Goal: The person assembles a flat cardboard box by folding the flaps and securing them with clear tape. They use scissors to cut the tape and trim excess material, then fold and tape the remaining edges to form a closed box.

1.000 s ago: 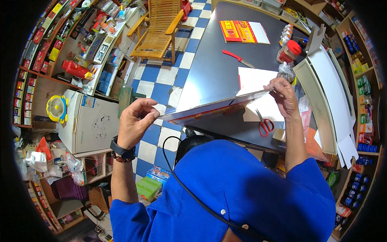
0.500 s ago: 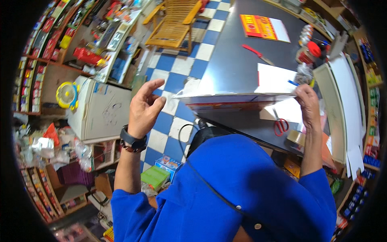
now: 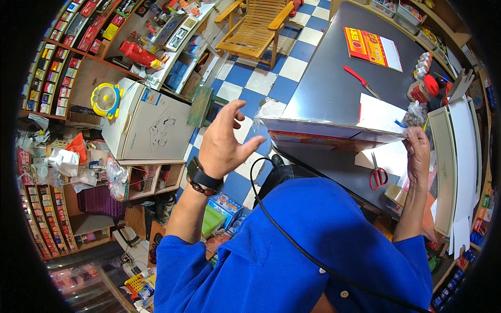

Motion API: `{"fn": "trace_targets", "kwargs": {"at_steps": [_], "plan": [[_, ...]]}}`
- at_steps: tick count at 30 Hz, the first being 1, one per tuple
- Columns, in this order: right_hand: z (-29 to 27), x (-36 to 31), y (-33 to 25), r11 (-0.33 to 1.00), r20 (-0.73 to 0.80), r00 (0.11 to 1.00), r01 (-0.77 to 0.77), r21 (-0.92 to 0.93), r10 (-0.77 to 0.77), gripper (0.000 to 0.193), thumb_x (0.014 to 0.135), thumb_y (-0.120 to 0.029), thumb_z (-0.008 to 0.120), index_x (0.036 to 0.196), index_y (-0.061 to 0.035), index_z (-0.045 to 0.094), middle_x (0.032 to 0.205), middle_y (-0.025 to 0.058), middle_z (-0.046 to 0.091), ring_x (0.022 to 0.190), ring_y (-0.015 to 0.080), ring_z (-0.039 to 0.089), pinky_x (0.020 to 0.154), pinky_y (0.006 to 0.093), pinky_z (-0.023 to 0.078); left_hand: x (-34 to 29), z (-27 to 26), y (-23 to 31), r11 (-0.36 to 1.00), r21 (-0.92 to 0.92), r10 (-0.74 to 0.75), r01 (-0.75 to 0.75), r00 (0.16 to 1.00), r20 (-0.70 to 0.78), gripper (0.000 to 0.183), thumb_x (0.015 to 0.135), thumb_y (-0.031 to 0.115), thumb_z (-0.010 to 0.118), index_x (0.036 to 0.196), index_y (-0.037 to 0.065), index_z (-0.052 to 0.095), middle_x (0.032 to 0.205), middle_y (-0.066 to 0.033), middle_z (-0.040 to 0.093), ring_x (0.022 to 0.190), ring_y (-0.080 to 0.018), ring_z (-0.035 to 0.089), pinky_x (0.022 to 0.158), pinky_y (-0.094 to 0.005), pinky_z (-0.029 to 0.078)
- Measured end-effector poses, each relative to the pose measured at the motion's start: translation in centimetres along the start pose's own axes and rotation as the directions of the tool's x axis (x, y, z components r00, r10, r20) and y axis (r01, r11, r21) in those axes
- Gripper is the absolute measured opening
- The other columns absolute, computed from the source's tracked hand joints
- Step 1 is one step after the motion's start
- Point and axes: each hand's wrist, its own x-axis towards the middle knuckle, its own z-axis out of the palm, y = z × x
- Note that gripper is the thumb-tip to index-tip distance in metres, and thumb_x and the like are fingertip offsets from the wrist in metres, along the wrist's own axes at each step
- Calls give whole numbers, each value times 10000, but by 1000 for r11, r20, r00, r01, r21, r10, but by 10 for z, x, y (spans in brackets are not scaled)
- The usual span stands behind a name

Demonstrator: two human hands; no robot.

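Observation:
A flat cardboard panel (image 3: 334, 136) stands on its long edge over the dark table, its lower face printed red and yellow. My right hand (image 3: 417, 151) pinches its right end between thumb and fingers. At the panel's left corner, my left hand (image 3: 225, 138) is open, thumb and fingers spread; it wears a dark wristband. A clear film-like strip (image 3: 257, 124) shows by that corner, close to the thumb; whether they touch I cannot tell. Red-handled scissors (image 3: 378, 176) lie on white paper on the near side of the panel. A red-handled knife (image 3: 360, 79) rests beyond it.
A red-and-yellow printed card (image 3: 371, 49) lies on the table's far part. A red-lidded jar (image 3: 424, 89) and plastic bags stand at its right edge. Leaning boards (image 3: 443, 172) rise at right. Left are a carton (image 3: 151, 125), a small fan (image 3: 106, 100) and a wooden chair (image 3: 255, 34).
The whole view has shifted, moving the scene rightward. My left thumb has spread out and come closer to the panel's left corner. My right hand keeps its pinch on the right end.

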Motion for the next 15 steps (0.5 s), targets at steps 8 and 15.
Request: {"fn": "trace_targets", "kwargs": {"at_steps": [8,15], "plan": [[-4,1,3,999,33,999,19,29,-20,157,973,-247,671,931,-102,626,871,-35,604,821,46,530,823,215,423,-6,16,-8,991,-89,83,-102,976,-201,323,828,-14,693,1136,25,603,861,-102,658,706,-202,657,651,-299,540],[-6,1,8,998,51,998,32,58,-35,146,977,-243,667,948,-103,636,888,-32,615,843,56,548,830,219,430,-11,18,-25,544,-725,-441,422,879,181,201,1024,184,563,1168,54,616,979,-63,685,840,-132,655,707,-248,521]]}}
